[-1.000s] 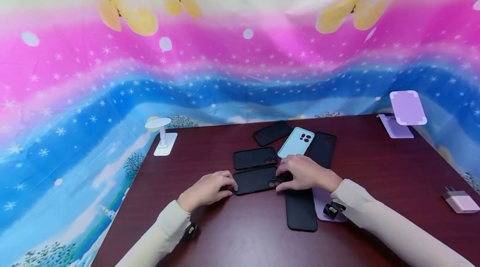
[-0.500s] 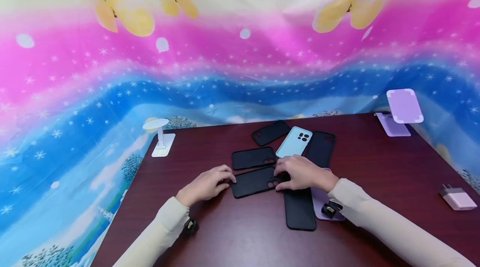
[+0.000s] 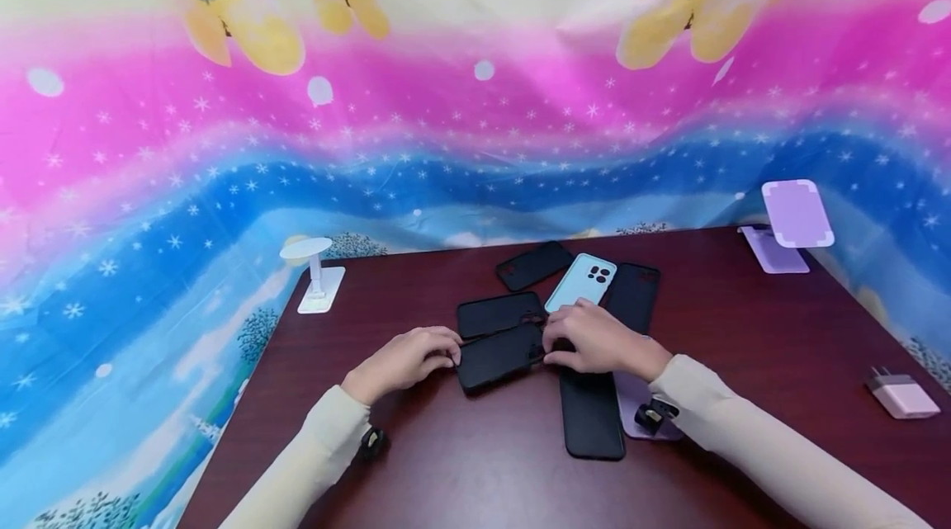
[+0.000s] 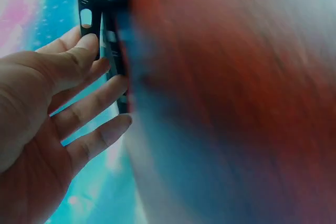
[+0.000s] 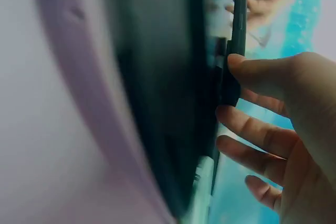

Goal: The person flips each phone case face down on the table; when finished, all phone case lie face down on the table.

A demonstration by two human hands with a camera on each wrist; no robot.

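The black phone case point(image 3: 496, 360) lies crosswise between the person's two hands, on or just above the brown table point(image 3: 446, 463), its long axis running from the left hand point(image 3: 404, 360) to the right hand point(image 3: 590, 339), with the right end slightly farther from the person. Each hand pinches one short end narrowly between thumb and fingers (so neither is nearer). The long far side lies alongside a second case point(image 3: 492, 314); whether the two touch, I cannot tell.
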